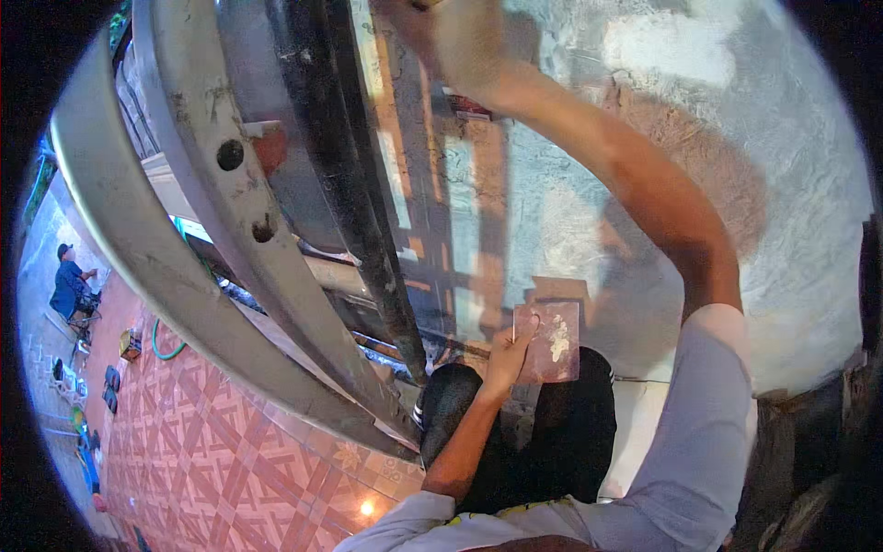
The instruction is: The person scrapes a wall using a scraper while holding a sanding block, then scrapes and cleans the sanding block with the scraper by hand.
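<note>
My left hand (509, 359) grips the left edge of a flat, reddish-brown square plate (543, 359), thumb on top. A smear of cream-coloured paste (560, 338) lies on the plate, which is above my knees in dark trousers (572, 428). My right hand (459, 45) is raised at the top of the view, close to a large patchy panel (690, 165) in grey, white and brown. That hand is blurred and partly cut off by the picture's edge. Whether it holds something, I cannot tell.
Left of me curve pale metal frame members (207, 138), one with round holes, and a black strip (324, 138). Beyond lies a red patterned tile floor (227, 428) with a green hose (162, 350) and a pair of sandals (111, 388). A seated person (72, 283) is at the far left.
</note>
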A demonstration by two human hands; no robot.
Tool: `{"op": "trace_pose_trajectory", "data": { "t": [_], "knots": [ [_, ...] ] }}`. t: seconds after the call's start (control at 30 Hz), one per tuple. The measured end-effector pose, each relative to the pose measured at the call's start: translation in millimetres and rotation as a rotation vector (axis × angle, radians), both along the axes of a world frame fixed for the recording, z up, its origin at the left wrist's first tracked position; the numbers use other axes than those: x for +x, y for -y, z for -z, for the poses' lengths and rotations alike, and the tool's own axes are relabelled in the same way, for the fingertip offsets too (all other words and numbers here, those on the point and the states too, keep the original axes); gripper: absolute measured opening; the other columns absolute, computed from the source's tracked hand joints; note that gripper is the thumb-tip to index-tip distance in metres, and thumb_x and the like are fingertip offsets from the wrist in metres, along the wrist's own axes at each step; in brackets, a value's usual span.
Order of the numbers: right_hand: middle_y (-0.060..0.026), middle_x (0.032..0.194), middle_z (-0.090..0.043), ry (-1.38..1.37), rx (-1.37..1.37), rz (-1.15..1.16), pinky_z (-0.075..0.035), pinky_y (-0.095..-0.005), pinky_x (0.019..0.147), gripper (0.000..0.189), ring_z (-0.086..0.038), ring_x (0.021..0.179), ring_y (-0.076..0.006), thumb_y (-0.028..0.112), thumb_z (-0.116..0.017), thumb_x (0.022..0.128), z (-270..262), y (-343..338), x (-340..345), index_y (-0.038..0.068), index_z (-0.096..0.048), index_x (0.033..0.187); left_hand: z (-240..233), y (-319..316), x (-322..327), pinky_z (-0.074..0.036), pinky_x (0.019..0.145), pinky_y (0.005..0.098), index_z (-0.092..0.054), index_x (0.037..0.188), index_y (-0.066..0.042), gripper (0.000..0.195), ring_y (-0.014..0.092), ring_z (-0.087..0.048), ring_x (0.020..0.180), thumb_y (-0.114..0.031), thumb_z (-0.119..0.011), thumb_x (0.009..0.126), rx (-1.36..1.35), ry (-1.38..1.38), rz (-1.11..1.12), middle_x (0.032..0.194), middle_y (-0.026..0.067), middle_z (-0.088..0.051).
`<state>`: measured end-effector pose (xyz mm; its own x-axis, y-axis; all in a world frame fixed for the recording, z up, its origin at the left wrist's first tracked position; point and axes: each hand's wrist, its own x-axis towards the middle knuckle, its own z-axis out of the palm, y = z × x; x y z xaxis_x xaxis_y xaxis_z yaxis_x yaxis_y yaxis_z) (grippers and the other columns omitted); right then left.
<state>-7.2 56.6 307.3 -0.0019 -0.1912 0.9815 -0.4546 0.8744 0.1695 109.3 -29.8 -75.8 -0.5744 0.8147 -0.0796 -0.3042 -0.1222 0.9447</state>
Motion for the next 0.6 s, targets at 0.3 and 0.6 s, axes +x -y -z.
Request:
{"op": "trace_pose_trajectory", "data": {
  "t": [0.3,0.6],
  "knots": [
    [-0.0047,0.053,-0.031,0.106,0.136,-0.13,-0.029,-0.0299,0.042,0.045,-0.03,0.049,-0.0109,0.028,-0.057,0.093,-0.6,13.8,-0.2,0.002,-0.039,0.06,-24.6,8.3,5.6,-0.028,0.049,0.0221,-0.058,0.066,-0.01,0.035,0.002,-0.036,0.055,-0.033,-0.058,0.092,0.052,0.087,0.031,0.062,-0.0094,-0.045],
    [-0.009,0.05,-0.045,0.232,-0.06,0.083,-0.037,-0.0301,0.043,0.036,-0.045,0.045,-0.011,0.026,-0.057,0.091,24.9,11.5,22.9,0.004,-0.05,0.063,-18.7,15.2,0.2,-0.027,0.046,0.0228,-0.056,0.067,-0.01,0.034,0.001,-0.037,0.055,-0.033,-0.058,0.092,0.027,-0.002,0.019,0.063,-0.0089,-0.047]
  ]
}}
